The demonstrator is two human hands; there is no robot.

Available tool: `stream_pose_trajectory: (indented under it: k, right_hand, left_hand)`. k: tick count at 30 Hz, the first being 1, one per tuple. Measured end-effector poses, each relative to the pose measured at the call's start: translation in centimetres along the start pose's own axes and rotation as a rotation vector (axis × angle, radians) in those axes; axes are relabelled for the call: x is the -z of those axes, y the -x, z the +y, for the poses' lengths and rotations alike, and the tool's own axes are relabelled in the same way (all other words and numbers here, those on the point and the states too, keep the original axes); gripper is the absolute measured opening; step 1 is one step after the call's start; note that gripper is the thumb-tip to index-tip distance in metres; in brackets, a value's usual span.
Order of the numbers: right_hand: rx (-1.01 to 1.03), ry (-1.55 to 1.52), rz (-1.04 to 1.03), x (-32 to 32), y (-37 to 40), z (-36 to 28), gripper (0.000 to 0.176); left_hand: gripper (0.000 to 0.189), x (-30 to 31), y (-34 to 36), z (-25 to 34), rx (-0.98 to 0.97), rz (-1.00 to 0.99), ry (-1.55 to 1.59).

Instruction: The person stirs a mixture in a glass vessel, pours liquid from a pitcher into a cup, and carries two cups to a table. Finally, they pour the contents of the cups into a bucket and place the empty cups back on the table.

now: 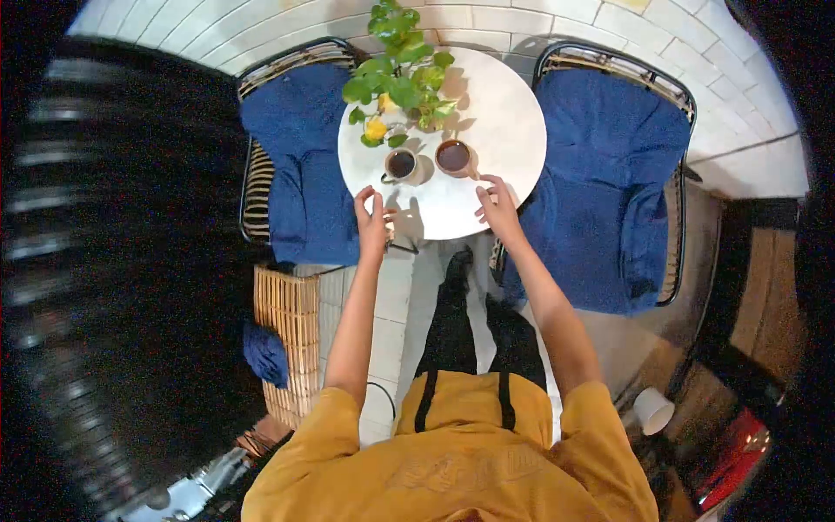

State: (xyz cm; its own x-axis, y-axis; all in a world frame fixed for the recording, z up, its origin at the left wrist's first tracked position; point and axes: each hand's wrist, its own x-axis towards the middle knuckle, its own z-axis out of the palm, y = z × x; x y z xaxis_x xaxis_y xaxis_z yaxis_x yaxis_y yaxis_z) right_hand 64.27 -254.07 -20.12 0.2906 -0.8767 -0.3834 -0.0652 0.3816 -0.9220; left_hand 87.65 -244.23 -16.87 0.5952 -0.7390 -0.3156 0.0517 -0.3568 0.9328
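Two cups of dark drink stand upright on a round white table (500,113). My left hand (372,219) is just below the left cup (388,167), whose handle points toward it. Its fingers are apart and slightly curled, with nothing in them. Close to the handle of the right cup (470,163) is my right hand (498,207), fingers bent and spread. Whether a fingertip touches that handle is hard to make out. Behind the cups rises a leafy green plant (404,87) with yellow flowers.
Chairs with blue covers flank the table, a left chair (300,165) and a right chair (609,174). A white tiled wall (522,19) runs behind. At lower left is a woven wicker piece (291,339); a white cup-shaped object (652,411) lies at lower right.
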Motion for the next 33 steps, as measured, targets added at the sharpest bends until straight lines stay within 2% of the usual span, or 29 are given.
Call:
stream_pose_trajectory:
  k: [2,3,4,6,11,13,19,24,28,29,31,33]
  right_hand:
    - [0.134,0.138,0.169,-0.9,-2.4,1.6,0.034]
    - [0.232,0.22,0.244,-1.3,-3.5,2.2,0.031]
    - [0.211,0.222,0.249,-1.6,-4.3,2.9,0.031]
    - [0.275,0.269,0.252,-2.3,-5.5,3.8,0.025]
    - [0.179,0.161,0.215,-3.3,-6.5,3.8,0.021]
    - [0.268,0.114,0.248,-3.4,-7.0,4.3,0.017]
    - [0.216,0.075,0.246,-3.4,-7.3,4.7,0.015]
    - [0.158,0.121,0.211,-3.3,-7.4,4.7,0.015]
    - [0.221,0.114,0.204,-3.4,-7.4,4.7,0.017]
    - [0.239,0.116,0.201,-3.3,-7.4,4.8,0.017]
    - [0.231,0.126,0.203,-3.1,-7.3,4.7,0.018]
    - [0.223,0.133,0.201,-3.2,-7.3,5.0,0.018]
  left_hand:
    - [0.05,-0.6,-4.1,-1.7,-0.044,0.041,0.049]
    - [0.048,-0.7,-5.3,-1.9,-0.032,0.012,0.07]
    - [0.048,-0.6,-6.4,-2.1,-0.014,0.006,0.063]
    - [0.041,0.3,-8.3,-2.6,0.045,-0.19,0.058]
    - [0.038,1.3,-10.7,-3.8,0.068,-0.29,-0.029]
    - [0.039,1.9,-10.9,-3.5,0.105,-0.446,0.007]
    - [0.037,2.1,-11.7,-4.1,0.168,-0.596,0.168]
    - [0.035,1.8,-12.1,-5.7,0.187,-0.644,0.42]
    - [0.039,1.6,-12.3,-7.1,0.226,-0.651,0.682]
    - [0.039,1.5,-12.1,-7.1,0.23,-0.655,0.683]
    - [0.042,0.4,-11.0,-4.4,0.253,-0.496,0.491]
    - [0.043,0.1,-10.4,-3.5,0.245,-0.486,0.499]
